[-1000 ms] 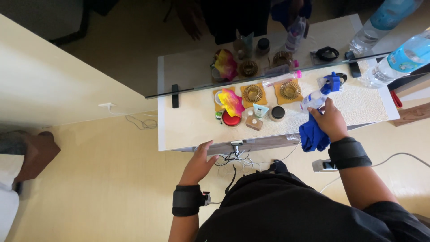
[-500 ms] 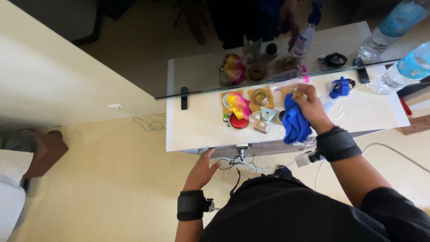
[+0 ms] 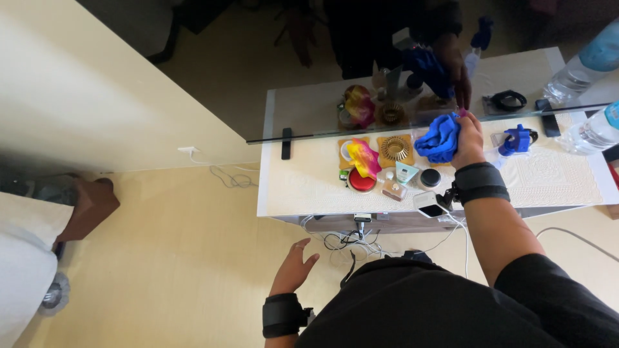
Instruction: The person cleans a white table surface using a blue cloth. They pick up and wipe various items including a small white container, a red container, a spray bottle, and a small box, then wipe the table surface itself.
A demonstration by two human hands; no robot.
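Right hand (image 3: pixel 465 136) was clamped on a bunched blue cloth (image 3: pixel 440 138), fingers wrapped round it, held against the mirror (image 3: pixel 387 77) at the back edge of the worktop (image 3: pixel 303 187). Half a second before, the same hand and cloth sat lower, nearer the middle of the worktop over the small items; a second before, near the front edge. So the cloth had gone from front to back edge, up to the glass.

Left hand (image 3: pixel 293 265) hung below the front edge, over the floor, fingers loosely apart, holding nothing. Earlier it was up close to the front edge by the cables (image 3: pixel 351 241); it had dropped away since.

Unmoved on the worktop: gold ribbed disc (image 3: pixel 394 149), yellow-and-pink toy (image 3: pixel 363 158), red lid (image 3: pixel 361 180), small black jar (image 3: pixel 430 177), blue clip-like object (image 3: pixel 517 140) towards the right edge, clear water bottle (image 3: pixel 594 132) at the right end.
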